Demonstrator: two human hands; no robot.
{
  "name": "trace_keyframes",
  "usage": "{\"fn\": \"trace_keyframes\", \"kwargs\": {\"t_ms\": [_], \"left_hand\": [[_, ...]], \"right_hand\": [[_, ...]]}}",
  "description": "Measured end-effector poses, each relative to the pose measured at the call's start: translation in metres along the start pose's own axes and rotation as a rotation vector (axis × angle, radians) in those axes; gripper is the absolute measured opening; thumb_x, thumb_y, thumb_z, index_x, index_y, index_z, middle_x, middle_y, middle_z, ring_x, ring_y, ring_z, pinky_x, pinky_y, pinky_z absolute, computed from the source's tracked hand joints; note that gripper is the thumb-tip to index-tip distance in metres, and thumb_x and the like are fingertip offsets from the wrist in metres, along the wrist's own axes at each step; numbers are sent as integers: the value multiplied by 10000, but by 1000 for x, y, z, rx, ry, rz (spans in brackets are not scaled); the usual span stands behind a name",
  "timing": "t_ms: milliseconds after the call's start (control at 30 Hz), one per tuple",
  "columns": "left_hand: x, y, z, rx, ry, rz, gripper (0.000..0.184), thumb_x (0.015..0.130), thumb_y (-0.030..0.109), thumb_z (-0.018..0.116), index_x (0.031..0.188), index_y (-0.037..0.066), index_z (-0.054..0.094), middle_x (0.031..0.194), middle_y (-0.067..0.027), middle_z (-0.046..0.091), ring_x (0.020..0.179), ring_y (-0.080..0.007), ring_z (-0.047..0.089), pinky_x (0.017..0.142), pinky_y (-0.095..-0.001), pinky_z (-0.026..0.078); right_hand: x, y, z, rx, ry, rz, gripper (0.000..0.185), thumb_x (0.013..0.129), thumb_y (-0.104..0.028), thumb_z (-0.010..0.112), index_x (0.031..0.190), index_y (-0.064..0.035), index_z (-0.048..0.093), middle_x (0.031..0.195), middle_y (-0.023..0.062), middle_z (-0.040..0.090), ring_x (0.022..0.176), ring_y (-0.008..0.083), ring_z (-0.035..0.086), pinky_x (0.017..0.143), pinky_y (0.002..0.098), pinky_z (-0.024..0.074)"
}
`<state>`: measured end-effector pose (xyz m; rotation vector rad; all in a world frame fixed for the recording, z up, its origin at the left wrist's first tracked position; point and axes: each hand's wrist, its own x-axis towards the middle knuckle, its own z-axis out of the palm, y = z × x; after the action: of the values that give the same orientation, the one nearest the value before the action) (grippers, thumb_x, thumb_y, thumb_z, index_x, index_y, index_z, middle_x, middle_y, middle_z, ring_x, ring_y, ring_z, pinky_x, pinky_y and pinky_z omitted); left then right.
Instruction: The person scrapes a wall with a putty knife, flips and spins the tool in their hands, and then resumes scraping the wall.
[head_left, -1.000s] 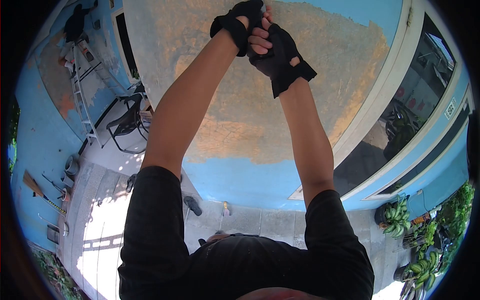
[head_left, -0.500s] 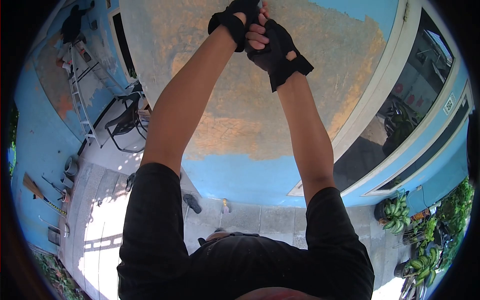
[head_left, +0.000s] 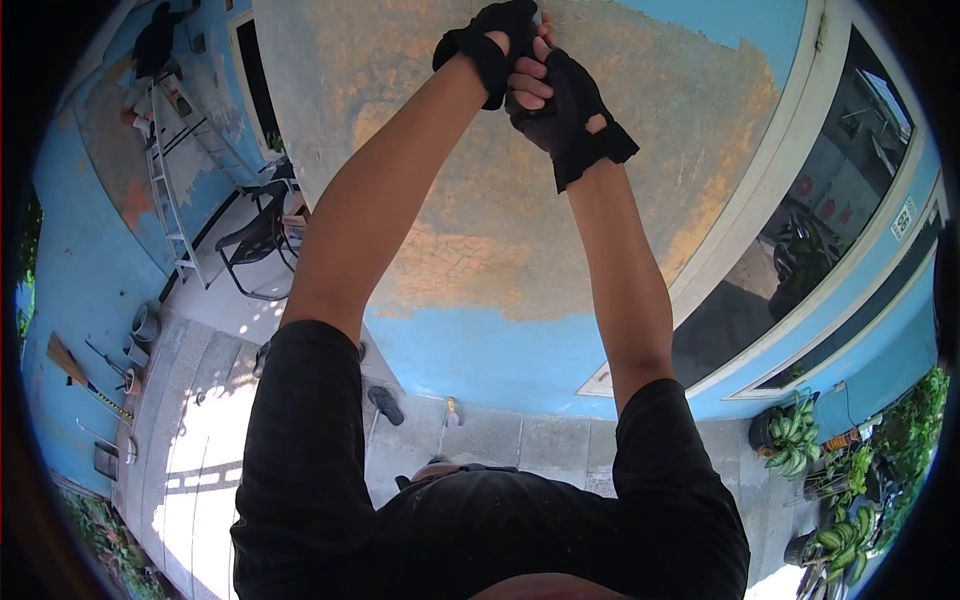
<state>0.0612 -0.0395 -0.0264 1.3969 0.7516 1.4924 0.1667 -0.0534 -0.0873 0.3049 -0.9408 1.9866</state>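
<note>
Both of my hands are raised high in front of a wall whose blue paint is gone over a wide grey and orange patch. My left hand, in a black fingerless glove, is closed near the top edge. Just below and to its right, my right hand, in a matching glove, has its fingers curled tightly inward. The two hands touch. A small greyish bit shows between them, but the gloves and fingers hide what they grip.
On the left, a person in dark clothes is up a metal stepladder by another stripped wall. A black chair stands near it. A broom leans at far left. To the right are a framed window and potted plants.
The whole view has shifted slightly, so the wall and my hands sit a little further right and lower. My grip looks the same.
</note>
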Motion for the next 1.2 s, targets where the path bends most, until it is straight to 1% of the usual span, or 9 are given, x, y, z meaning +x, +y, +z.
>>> {"fn": "trace_keyframes", "kwargs": {"t_ms": [333, 400, 633, 767, 833, 933, 1033, 1100, 1200], "left_hand": [[20, -13, 2, -21, 42, 142, 324, 883, 411, 517, 696, 146, 534, 576, -9, 520, 422, -146, 417, 396, -327, 362], [-10, -4, 4, -88, -21, -210, 325, 877, 427, 516, 697, 157, 529, 559, -7, 512, 391, -155, 395, 364, -341, 346], [-29, 5, 10, -34, -29, -309, 311, 871, 420, 496, 710, 156, 534, 528, 0, 485, 368, -158, 380, 336, -334, 330], [41, -32, -3, 45, 38, 161, 319, 886, 441, 495, 759, 152, 540, 533, -13, 487, 359, -179, 389, 305, -339, 315], [-28, 27, 28, 69, 158, -140, 296, 885, 425, 495, 778, 153, 544, 542, -19, 494, 355, -173, 386, 292, -361, 315], [9, 9, -1, -137, -78, -237, 306, 887, 424, 492, 776, 142, 534, 541, -33, 485, 353, -185, 392, 300, -382, 344], [-11, 3, 13, -39, 31, -252, 303, 873, 446, 501, 777, 160, 516, 529, -20, 458, 344, -187, 370, 293, -387, 328], [27, -2, 3, 95, 64, -11, 306, 849, 472, 517, 786, 172, 502, 521, -11, 435, 335, -184, 343, 306, -378, 334], [-13, 22, 9, -73, -18, -284, 290, 859, 413, 524, 733, 152, 529, 588, -27, 516, 365, -187, 388, 397, -375, 398]], "right_hand": [[-1, -4, -3, -11, 62, -8, 115, 1007, -179, 470, 994, -227, 573, 638, -38, 435, 451, 78, 363, 393, 218, 307], [-15, 1, -4, -22, 70, -15, 116, 1008, -174, 466, 990, -224, 570, 640, -39, 436, 451, 75, 364, 392, 215, 306], [-4, -5, -4, 16, 35, 11, 121, 1010, -157, 452, 977, -215, 552, 646, -29, 442, 453, 73, 377, 392, 211, 309], [-8, -11, -5, -28, -24, 26, 120, 1013, -158, 446, 978, -204, 551, 646, -24, 444, 456, 74, 378, 395, 209, 311], [10, -20, -3, -38, 11, -6, 131, 1014, -152, 440, 978, -212, 551, 643, -26, 442, 454, 73, 373, 396, 208, 310], [2, -15, 13, 39, 14, 37, 129, 1016, -154, 437, 980, -203, 550, 637, -29, 440, 452, 73, 370, 396, 207, 310], [-7, -11, -3, -16, 10, 39, 132, 1016, -152, 435, 982, -203, 552, 634, -30, 438, 456, 71, 372, 395, 208, 310], [5, -17, 6, -22, -34, 41, 137, 1015, -146, 433, 982, -210, 548, 635, -30, 435, 457, 70, 371, 394, 208, 311], [5, -13, 8, 35, -14, -5, 152, 1015, -139, 431, 987, -234, 546, 635, -31, 433, 456, 70, 371, 392, 211, 308]]}}
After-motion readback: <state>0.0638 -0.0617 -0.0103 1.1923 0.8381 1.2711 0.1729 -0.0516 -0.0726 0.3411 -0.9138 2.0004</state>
